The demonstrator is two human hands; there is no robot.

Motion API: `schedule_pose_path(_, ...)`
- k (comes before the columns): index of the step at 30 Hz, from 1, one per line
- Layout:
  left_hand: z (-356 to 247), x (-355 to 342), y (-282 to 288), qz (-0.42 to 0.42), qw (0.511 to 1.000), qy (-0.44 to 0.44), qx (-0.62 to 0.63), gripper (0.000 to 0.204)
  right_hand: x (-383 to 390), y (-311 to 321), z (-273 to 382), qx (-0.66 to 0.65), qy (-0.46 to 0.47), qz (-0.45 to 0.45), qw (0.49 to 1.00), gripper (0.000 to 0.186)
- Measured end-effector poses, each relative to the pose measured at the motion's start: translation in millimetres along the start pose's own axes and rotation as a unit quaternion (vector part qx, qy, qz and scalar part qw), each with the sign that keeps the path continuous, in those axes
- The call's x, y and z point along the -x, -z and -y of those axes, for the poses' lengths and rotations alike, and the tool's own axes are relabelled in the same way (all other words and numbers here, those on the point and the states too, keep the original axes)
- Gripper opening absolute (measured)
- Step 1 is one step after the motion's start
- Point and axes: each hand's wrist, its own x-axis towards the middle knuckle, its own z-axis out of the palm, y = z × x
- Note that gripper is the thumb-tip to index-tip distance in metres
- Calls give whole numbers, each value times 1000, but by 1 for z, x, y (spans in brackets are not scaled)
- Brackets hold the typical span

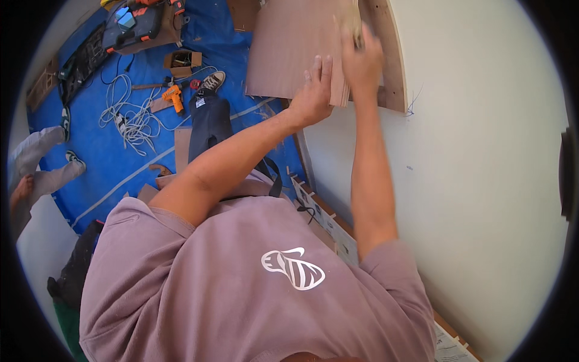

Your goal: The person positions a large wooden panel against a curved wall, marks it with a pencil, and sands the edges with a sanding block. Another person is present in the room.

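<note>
Flat against a brown wooden panel, near its lower right corner, rests my left hand with fingers stretched out. My right hand is raised at the panel's right edge, closed around a pale yellowish tool. Motion smears that tool, so its kind cannot be made out. Between the panel and the wall runs a curved wooden board, partly hidden by my right hand. The panel's edge shows thin layers beside my left fingers.
A white wall rises at the right. On the blue floor sheet lie an orange drill, a hammer, a coiled white cable and an open cardboard box. Another person's legs show at the left.
</note>
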Motion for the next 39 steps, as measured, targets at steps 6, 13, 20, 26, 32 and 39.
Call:
schedule_pose_path(6,-7,2,16,-5,1000,-9,2,120,-23,-16,-9,6,41,-38,998,41)
schedule_pose_path(13,-8,4,19,35,999,25,0,119,191,75,9,-26,-70,42,996,59)
schedule_pose_path(20,-5,4,16,5,1000,16,9,120,-52,-24,-14,-40,34,-34,998,45)
schedule_pose_path(26,-6,3,25,7,1000,15,-3,120,-63,-32,-11,-38,77,-50,995,41)
schedule_pose_path(32,-8,4,22,41,998,39,14,118,138,58,29,-13,-109,75,991,59)
schedule_pose_path(39,-9,3,21,23,999,22,16,118,35,12,5,-47,-30,13,998,56)
